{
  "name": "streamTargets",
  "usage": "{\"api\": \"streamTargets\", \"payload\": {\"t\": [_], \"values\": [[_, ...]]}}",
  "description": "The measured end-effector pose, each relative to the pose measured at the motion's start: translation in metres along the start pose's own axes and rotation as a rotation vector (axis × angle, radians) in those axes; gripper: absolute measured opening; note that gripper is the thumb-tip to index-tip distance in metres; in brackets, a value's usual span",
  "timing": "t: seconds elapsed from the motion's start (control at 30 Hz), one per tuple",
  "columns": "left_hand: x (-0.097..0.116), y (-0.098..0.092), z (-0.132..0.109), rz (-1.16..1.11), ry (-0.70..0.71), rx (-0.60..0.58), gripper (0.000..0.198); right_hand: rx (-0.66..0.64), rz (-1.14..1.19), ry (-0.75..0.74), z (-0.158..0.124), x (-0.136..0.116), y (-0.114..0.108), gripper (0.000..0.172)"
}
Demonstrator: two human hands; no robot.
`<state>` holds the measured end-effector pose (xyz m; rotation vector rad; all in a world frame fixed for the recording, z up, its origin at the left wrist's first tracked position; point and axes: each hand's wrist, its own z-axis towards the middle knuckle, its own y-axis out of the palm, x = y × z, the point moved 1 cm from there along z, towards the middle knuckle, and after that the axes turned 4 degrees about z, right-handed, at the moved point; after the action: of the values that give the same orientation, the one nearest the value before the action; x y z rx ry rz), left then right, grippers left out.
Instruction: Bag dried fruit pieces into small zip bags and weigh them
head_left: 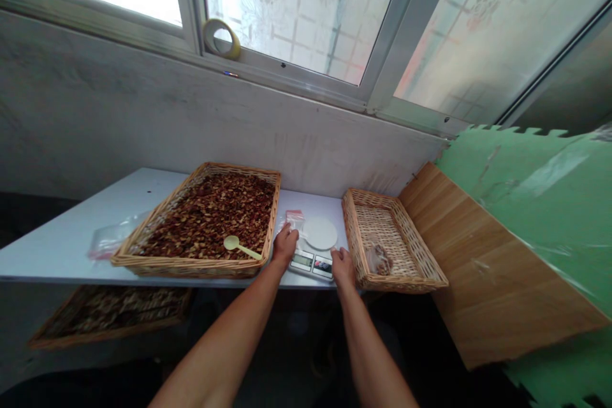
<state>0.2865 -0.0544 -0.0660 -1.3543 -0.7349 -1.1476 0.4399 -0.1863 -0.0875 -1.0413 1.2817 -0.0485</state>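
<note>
A small white kitchen scale (pixel 316 248) with a round pan sits on the white table (pixel 71 236) between two wicker trays. My left hand (pixel 285 244) rests at the scale's left side, fingers curled on a small clear bag with a red strip (pixel 294 219). My right hand (pixel 342 266) rests on the scale's front right corner, by its buttons, fingers bent down. The large wicker tray (pixel 143 261) on the left is full of dried red-brown pieces (pixel 210 217), with a yellow plastic spoon (pixel 240 247) lying on them.
The smaller wicker tray (pixel 430 268) on the right holds one filled clear bag (pixel 379 258). More clear bags (pixel 109 241) lie at the table's left. Another wicker tray (pixel 109 315) sits below the table. A wooden board (pixel 478 255) and green foam (pixel 540 197) stand right. A tape roll (pixel 220 38) rests on the windowsill.
</note>
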Motion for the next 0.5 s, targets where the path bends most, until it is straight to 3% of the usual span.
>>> {"api": "streamTargets", "payload": {"t": [0.2,0.5], "values": [[0.011,0.0,-0.021,0.126,-0.078,0.096,0.017,0.024,-0.024,-0.01,0.025,-0.011,0.004,0.058],[0.005,-0.001,-0.041,0.089,-0.279,-0.023,0.022,0.081,0.087,0.037,0.038,-0.013,0.009,0.044]]}}
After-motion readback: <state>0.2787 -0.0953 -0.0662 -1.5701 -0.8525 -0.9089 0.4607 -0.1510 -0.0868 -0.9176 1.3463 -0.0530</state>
